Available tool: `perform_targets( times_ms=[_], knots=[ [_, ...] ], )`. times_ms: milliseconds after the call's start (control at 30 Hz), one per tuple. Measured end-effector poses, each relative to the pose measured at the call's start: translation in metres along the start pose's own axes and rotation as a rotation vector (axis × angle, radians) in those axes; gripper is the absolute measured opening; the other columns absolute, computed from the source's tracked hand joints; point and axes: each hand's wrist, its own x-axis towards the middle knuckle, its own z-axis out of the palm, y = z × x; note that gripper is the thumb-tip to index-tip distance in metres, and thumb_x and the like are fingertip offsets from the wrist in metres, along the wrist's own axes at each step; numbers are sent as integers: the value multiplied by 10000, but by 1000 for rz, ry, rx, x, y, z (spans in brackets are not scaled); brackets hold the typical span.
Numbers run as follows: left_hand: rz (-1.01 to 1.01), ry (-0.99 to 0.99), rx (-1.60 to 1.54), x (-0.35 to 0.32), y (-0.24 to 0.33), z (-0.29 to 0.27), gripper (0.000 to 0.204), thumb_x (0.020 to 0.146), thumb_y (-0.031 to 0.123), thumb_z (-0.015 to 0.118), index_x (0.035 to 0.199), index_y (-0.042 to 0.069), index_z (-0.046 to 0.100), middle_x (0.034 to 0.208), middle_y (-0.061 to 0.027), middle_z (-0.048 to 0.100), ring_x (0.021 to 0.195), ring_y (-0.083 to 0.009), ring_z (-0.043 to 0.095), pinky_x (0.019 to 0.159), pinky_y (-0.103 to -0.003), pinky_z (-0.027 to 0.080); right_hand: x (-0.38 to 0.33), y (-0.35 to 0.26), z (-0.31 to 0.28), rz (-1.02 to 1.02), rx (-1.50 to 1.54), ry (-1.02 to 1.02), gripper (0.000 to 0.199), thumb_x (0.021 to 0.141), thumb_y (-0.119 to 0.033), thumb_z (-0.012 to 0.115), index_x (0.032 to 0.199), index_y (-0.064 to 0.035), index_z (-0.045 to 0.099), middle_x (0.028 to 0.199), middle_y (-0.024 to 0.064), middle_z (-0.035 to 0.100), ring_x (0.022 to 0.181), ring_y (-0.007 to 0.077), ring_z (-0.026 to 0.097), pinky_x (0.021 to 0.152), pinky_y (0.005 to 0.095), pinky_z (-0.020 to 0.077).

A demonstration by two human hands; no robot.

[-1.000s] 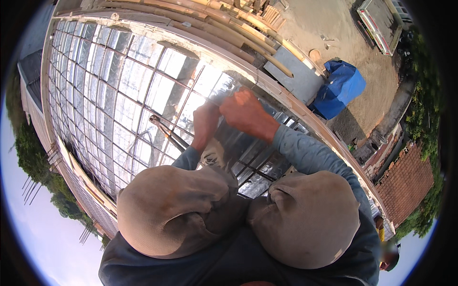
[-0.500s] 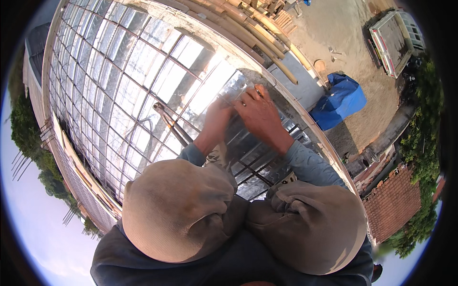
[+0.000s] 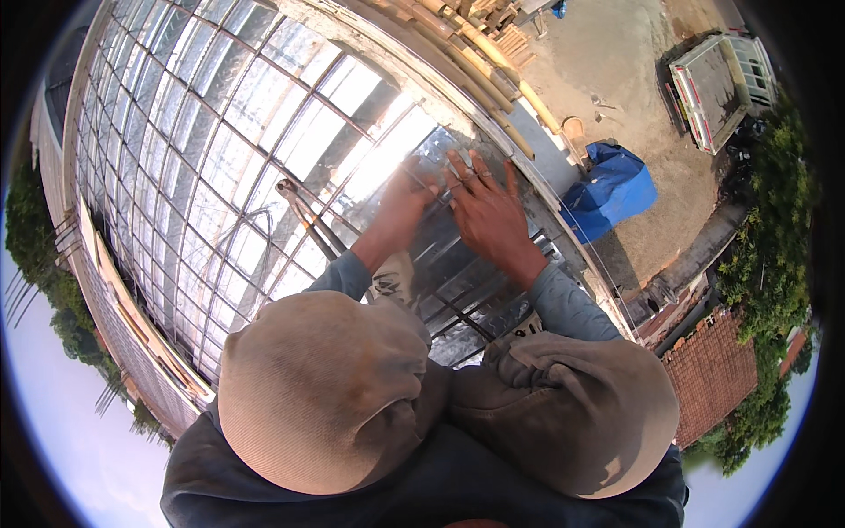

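Lying below the right hand (image 3: 486, 207) & left hand (image 3: 400, 207) is a silver sheet (image 3: 437, 141), hard by the pale rim (image 3: 387, 62), w/ a grid of steel bars (image 3: 310, 91) over the surface around it. On the right, fingers are straight & spread, back of hand up; nothing seen clamped in it. The left is just beside it but blurred, so can't tell if its fingers are together on something or apart. They sit close, prob. b/c both are busy at the same small spot. Sleeves (image 3: 576, 304) come fwd past bent knees (image 3: 317, 387) b/c the wearer is squatting, w/ a shoe (image 3: 392, 280) near the left hand. Cutters (image 3: 308, 218) lie on the bars left of that hand, likely parked there for easy reach. Further out, past the rim: bamboo poles (image 3: 509, 72), blue tarp (image 3: 616, 185), truck (image 3: 731, 84).

Vs. 1 s ago: right hand was balled up, now it's flattened w/ fingers extended; left is roughly where it was. Cutters haven't shifted on the bars. View has swung a bit, so more of the truck shows, & the yellow-clad person at lower right is gone.
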Motion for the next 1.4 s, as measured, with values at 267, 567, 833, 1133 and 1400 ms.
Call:
perform_targets(
  times_ms=[267,567,833,1133,1400],
  knots=[
    [17,-80,-74,-6,9,4,790,992,-19,648,1664,-36,232,1236,-104,628,1189,-224,606,1087,-372,471,12,-5,-1,84,-80,-226,380,1024,-273,582,1369,-171,707,1624,90,531,1556,304,426,1243,718,169],
    [24,-66,6,3,-4,-6,760,1001,1,642,1654,-30,256,1233,-102,648,1135,-201,610,1045,-361,467,-11,-18,10,94,-67,87,272,1026,-245,581,1218,-138,741,1492,201,610,1527,384,455,1236,704,179],
    [43,-49,92,15,-12,-8,759,1002,-6,635,1653,-17,244,1256,-98,671,1119,-193,609,985,-362,461,-7,-32,22,184,62,101,251,1034,-227,591,1109,-32,729,1341,208,624,1445,418,495,1200,714,251],
    [-6,-61,5,8,0,-5,719,1024,-36,583,1655,6,240,1287,-113,667,1135,-200,617,1001,-344,471,-4,-30,20,182,5,85,288,1002,-215,600,1152,-22,751,1264,201,633,1424,371,513,1204,674,265],
    [227,330,460,-20,-4,-3,632,998,85,705,1544,-32,410,1277,-172,631,1133,-219,631,1005,-371,494,0,-38,20,275,153,130,236,912,-155,638,974,1,803,1301,224,624,1453,391,472,1191,694,258]
  ],
)
